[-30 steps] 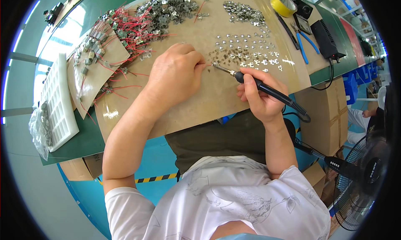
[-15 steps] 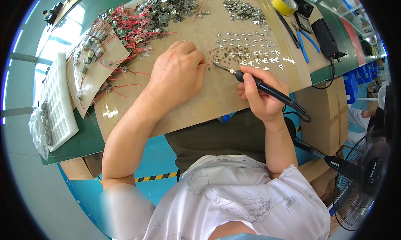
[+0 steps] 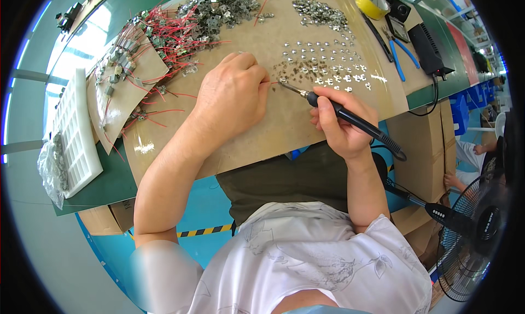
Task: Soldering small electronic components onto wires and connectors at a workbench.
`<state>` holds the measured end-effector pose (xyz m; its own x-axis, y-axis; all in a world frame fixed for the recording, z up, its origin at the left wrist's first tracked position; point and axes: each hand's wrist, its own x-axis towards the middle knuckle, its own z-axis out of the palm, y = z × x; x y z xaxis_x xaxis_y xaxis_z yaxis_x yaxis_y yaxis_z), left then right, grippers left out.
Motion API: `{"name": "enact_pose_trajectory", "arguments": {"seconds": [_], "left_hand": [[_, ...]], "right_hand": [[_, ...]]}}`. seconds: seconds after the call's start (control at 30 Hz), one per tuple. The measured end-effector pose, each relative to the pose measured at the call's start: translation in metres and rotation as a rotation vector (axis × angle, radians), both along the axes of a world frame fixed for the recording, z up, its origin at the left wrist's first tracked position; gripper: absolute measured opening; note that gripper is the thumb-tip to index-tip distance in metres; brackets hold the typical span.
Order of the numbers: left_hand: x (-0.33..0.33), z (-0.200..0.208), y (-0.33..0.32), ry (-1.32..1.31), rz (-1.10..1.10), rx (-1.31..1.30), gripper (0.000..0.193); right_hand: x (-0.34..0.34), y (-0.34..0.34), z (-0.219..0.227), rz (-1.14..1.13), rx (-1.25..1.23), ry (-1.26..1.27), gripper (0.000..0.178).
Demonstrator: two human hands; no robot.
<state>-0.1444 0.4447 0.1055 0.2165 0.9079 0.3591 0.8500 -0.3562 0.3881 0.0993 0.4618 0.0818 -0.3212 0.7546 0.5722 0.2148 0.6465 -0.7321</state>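
My right hand [image 3: 345,121] grips a black soldering iron [image 3: 355,119] like a pen, its metal tip pointing left over the brown board [image 3: 229,150]. Closed in a pinch, my left hand [image 3: 232,90] rests on the board; a short end of red wire [image 3: 273,83] sticks out from its fingers and meets the iron's tip. Whatever small part lies at the tip is too tiny to make out. Beyond the tip, small silvery metal pieces [image 3: 311,57] stand in rows among dark brown specks. My left fingertips are hidden behind the back of the hand.
Piled metal parts [image 3: 219,10] and red-wired pieces [image 3: 164,32] cover the far left. Another metal heap [image 3: 322,13] lies far right, near yellow tape [image 3: 372,3], blue-handled pliers [image 3: 403,54] and a black power unit [image 3: 429,49]. A white grid tray [image 3: 79,142] stands left; a fan [image 3: 473,232], lower right.
Both hands hold almost the same place, the iron's tip still at the wire end. At the right edge, another person's hand has come into view lower down.
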Motion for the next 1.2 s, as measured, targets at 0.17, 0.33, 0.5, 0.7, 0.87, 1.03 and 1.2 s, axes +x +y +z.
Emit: {"name": "enact_pose_trajectory", "arguments": {"seconds": [0.17, 0.33, 0.5, 0.7, 0.87, 1.03, 1.2], "left_hand": [[0.001, -0.002, 0.002, -0.001, 0.0, -0.002, 0.009], [0.001, 0.001, 0.003, 0.0, -0.01, 0.023, 0.009], [-0.003, -0.005, 0.006, 0.002, 0.003, 0.03, 0.01], [-0.004, -0.008, 0.004, 0.095, -0.016, 0.086, 0.011], [-0.003, -0.004, 0.001, 0.083, -0.014, -0.004, 0.008], [-0.003, -0.007, 0.0, 0.084, 0.002, -0.002, 0.008], [-0.002, -0.012, 0.003, 0.11, -0.005, 0.012, 0.009]], "right_hand": [[0.0, 0.001, -0.003, 0.003, -0.013, 0.008, 0.016], [0.003, -0.003, 0.002, -0.026, -0.044, 0.044, 0.017], [-0.001, 0.0, -0.001, -0.039, -0.089, 0.059, 0.017], [-0.007, 0.004, 0.007, 0.009, -0.215, 0.258, 0.028], [-0.039, 0.045, 0.06, 0.062, -0.157, 0.132, 0.027], [-0.092, 0.109, 0.065, 0.1, 0.096, -0.148, 0.025], [-0.129, 0.149, 0.033, 0.206, 0.229, -0.381, 0.038]]}}
